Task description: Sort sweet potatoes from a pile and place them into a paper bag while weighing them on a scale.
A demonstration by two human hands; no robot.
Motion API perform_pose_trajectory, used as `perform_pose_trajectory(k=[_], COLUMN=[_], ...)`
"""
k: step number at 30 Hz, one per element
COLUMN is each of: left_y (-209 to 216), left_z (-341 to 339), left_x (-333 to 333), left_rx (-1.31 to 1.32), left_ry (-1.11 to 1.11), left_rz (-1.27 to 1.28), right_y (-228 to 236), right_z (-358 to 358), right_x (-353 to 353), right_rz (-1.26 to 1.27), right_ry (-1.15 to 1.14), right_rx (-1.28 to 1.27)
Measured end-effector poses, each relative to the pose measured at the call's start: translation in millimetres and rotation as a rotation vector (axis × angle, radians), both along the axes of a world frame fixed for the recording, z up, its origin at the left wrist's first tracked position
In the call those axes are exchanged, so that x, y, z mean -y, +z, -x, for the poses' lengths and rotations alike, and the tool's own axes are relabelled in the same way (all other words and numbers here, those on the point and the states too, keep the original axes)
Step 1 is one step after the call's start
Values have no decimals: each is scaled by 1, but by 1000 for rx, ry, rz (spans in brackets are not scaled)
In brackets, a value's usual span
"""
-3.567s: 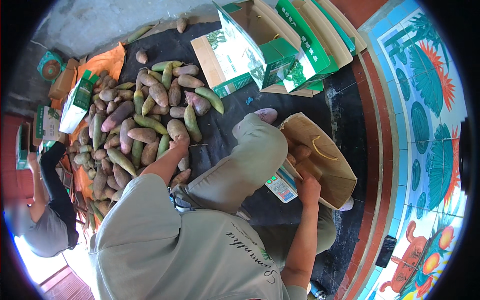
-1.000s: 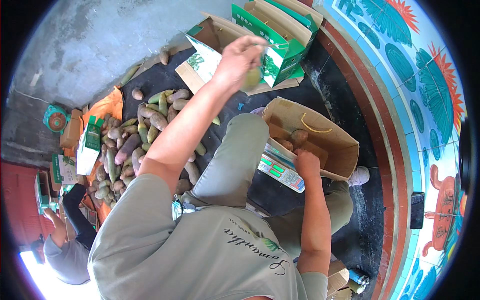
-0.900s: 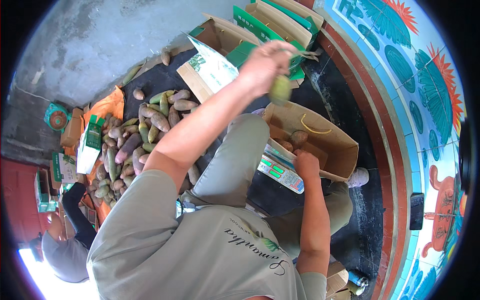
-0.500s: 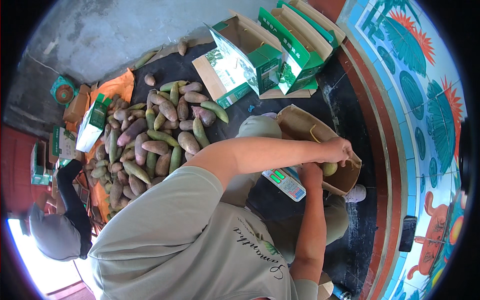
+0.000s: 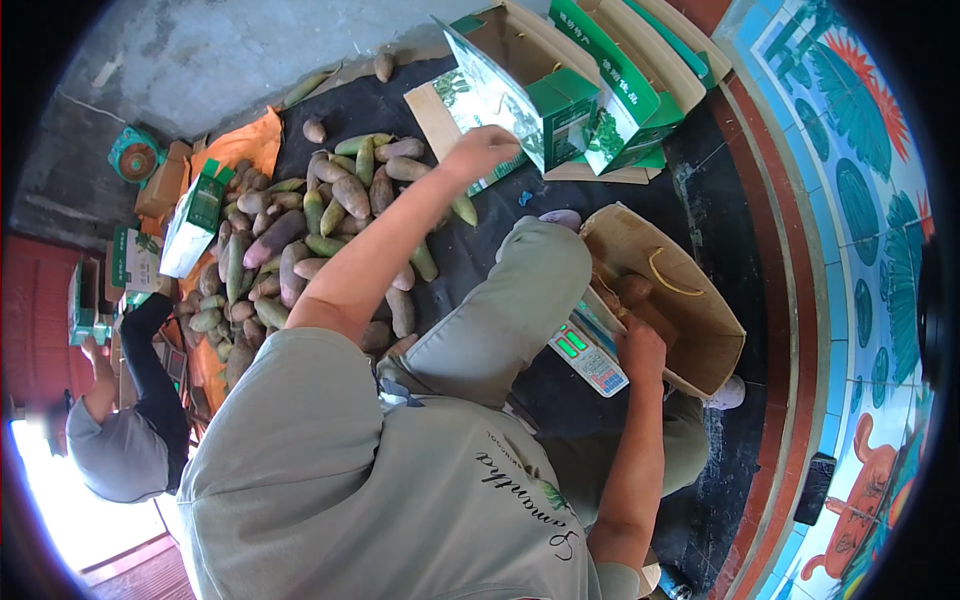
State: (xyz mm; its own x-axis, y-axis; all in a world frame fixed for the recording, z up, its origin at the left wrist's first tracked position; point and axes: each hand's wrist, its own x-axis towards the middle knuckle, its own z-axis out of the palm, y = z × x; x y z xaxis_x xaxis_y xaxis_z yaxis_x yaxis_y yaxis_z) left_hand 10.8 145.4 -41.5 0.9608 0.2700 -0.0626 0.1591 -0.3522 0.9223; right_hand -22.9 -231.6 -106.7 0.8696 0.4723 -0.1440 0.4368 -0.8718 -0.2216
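My left hand (image 5: 484, 155) reaches out over the far side of the pile, beside a white-and-green carton (image 5: 497, 90). Its fingers look stretched, with nothing visible in them. My right hand (image 5: 641, 352) is closed on the near edge of an open brown cardboard box (image 5: 715, 345) by my knees. Inside the box a brown root vegetable (image 5: 632, 290) shows, and a yellow cord handle (image 5: 670, 280) hangs on the far wall. A digital scale (image 5: 590, 362) with a lit green display sits beside the box, partly hidden. A heap of green and purple-brown root vegetables (image 5: 290, 250) spreads at left.
Several green cartons (image 5: 635, 90) stand at the far right of the dark mat (image 5: 480, 265). Another person (image 5: 120, 440) works at the far left. A phone (image 5: 815, 488) lies by the painted tile wall, and a green fan-like device (image 5: 135, 155) stands at far left.
My left hand has moved from above the box to the far left, beside the carton. My right hand stays at the box edge. The whole view has shifted slightly.
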Motion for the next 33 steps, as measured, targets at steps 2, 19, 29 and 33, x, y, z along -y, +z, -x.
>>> perform_pose_trajectory(k=[2,19,29,33], left_y=[-53,-274,-299,-333], left_z=[19,188,179,191], left_x=[-53,-93,-94,-102], left_rx=[-131,-1232,-1207,-995], left_ry=[64,485,838,1074], left_rz=[-129,-74,340,407], right_y=[0,4,13,9], right_z=[0,2,3,1], right_x=[-1,-3,-12,-10], right_rz=[12,-11,34,1], right_ry=[6,-2,-11,5], right_rx=[-9,20,-21,-14])
